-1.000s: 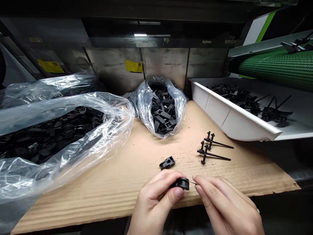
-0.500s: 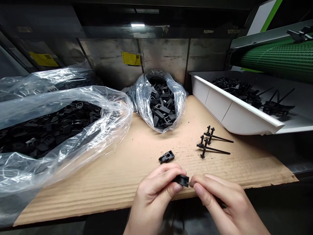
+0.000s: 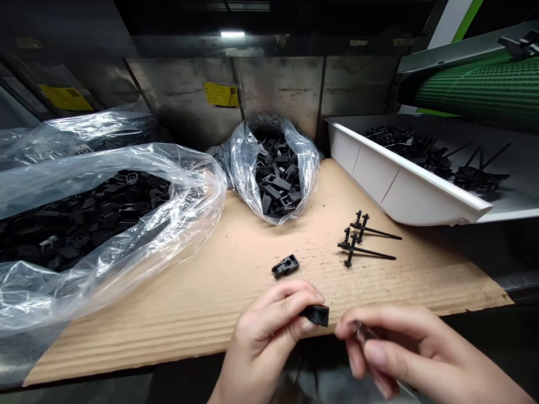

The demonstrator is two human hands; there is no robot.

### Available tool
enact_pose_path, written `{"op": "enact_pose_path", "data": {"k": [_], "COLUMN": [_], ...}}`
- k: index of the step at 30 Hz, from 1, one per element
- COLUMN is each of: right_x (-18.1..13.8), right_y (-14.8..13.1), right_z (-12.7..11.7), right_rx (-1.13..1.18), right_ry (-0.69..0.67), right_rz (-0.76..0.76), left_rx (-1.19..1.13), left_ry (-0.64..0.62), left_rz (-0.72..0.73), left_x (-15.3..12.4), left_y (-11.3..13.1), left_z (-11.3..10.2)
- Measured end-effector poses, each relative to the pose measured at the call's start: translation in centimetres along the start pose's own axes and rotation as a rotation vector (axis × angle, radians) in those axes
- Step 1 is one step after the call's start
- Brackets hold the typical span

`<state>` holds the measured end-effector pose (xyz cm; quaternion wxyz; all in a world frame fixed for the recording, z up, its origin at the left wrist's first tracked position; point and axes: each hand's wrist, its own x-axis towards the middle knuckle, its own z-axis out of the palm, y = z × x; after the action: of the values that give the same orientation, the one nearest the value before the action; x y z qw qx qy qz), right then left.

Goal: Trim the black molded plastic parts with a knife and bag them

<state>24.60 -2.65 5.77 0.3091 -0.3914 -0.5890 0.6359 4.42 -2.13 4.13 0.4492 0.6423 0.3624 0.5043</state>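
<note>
My left hand (image 3: 269,331) pinches a small black plastic clip (image 3: 316,314) between thumb and fingers, just over the near edge of the cardboard sheet (image 3: 202,303). My right hand (image 3: 404,353) sits to its right, fingers pinched on a thin dark strip (image 3: 365,332) that is mostly hidden and blurred. The strip's tip is apart from the clip. Another loose black clip (image 3: 285,266) lies on the cardboard just beyond my left hand. Two black ties with studded heads (image 3: 362,242) lie further right.
A small clear bag of black clips (image 3: 275,168) stands at the back centre. A large clear bag of black parts (image 3: 92,219) fills the left. A white tray (image 3: 404,185) with black ties sits at the right, under a green conveyor belt (image 3: 475,90).
My right hand has drawn back to the right and turned, so the thin strip has come away from the clip in my left hand. The view has tilted slightly down.
</note>
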Motion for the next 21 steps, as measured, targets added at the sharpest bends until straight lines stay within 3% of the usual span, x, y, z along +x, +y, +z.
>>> {"op": "enact_pose_path", "data": {"k": [3, 6, 18, 21], "right_x": [-0.4, -0.2, 0.5, 0.6], "right_y": [1.5, 2.2, 1.7, 2.2], "right_z": [0.4, 1.1, 2.4, 2.4], "right_rx": [-0.427, -0.757, -0.869, -0.921], "right_ry": [0.299, 0.396, 0.424, 0.482], "right_rz": [-0.406, -0.608, -0.517, -0.586], "left_rx": [0.018, 0.013, -0.034, -0.063], "left_ry": [0.042, 0.096, 0.075, 0.021], "left_rz": [-0.032, -0.068, -0.115, -0.162], "left_x": [0.0, 0.1, -0.2, 0.1], "left_y": [0.3, 0.7, 1.0, 1.2], "left_z": [0.2, 0.5, 0.7, 0.5]}}
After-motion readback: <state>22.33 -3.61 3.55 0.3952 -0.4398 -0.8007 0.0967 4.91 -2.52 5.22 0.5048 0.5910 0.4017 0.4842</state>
